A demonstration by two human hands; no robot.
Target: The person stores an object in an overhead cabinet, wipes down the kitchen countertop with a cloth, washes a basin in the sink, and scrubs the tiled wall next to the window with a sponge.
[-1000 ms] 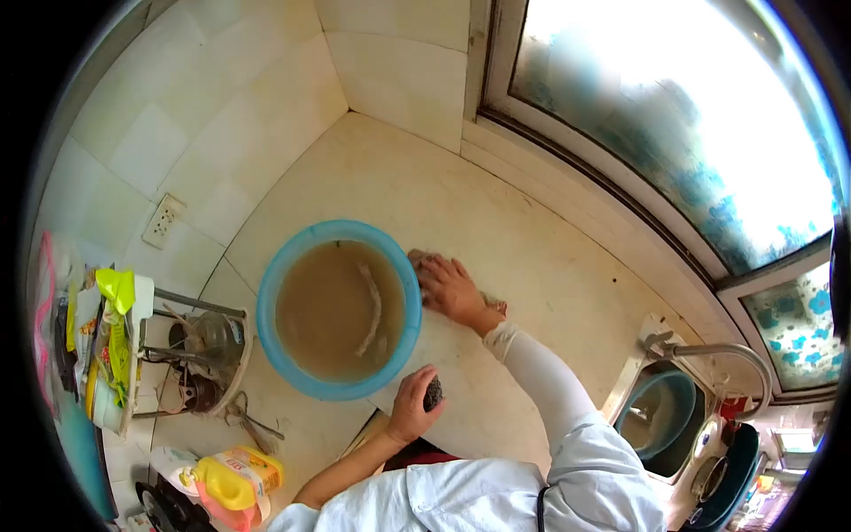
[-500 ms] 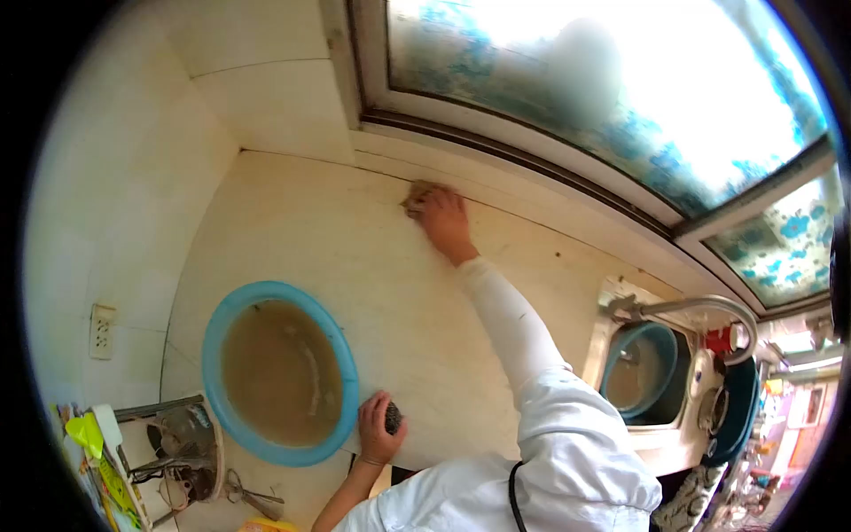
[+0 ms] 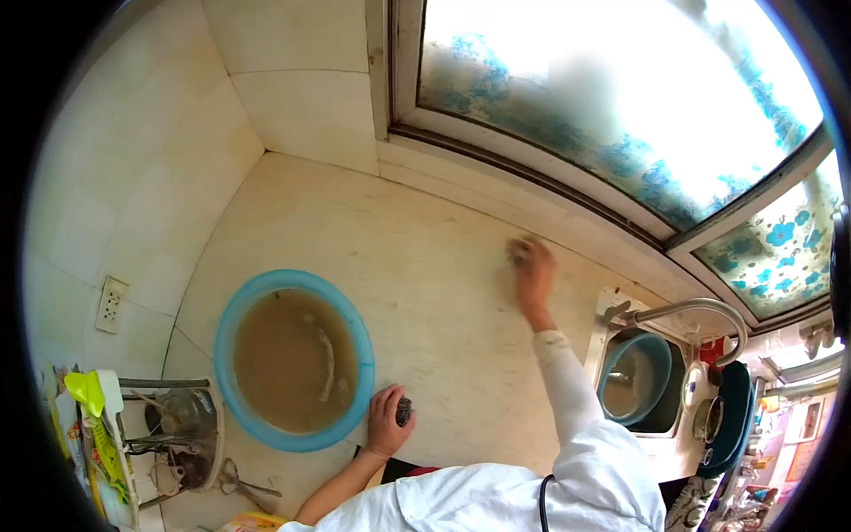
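My left hand (image 3: 386, 422) rests on the counter by the right rim of a blue basin, its fingers closed round a dark steel-wool scourer (image 3: 404, 411). The blue basin (image 3: 228, 381) holds murky brown water with a pale strip of cloth in it. Farther back, near the window ledge, my right hand (image 3: 534, 275) presses a crumpled brownish cloth (image 3: 517, 252) on the pale counter (image 3: 425, 293). That hand and cloth are smeared by motion.
At the right, a sink (image 3: 671, 399) holds a teal basin (image 3: 658, 363) below a curved metal faucet (image 3: 700, 304). A rack (image 3: 211, 426) with utensils stands at the lower left, with scissors (image 3: 244, 481) beside it. The window frame (image 3: 532, 160) runs along the back.
My right hand has moved with the cloth from beside the basin to the back edge, then rightward along it. My left hand stays by the basin with the scourer. The view has shifted.
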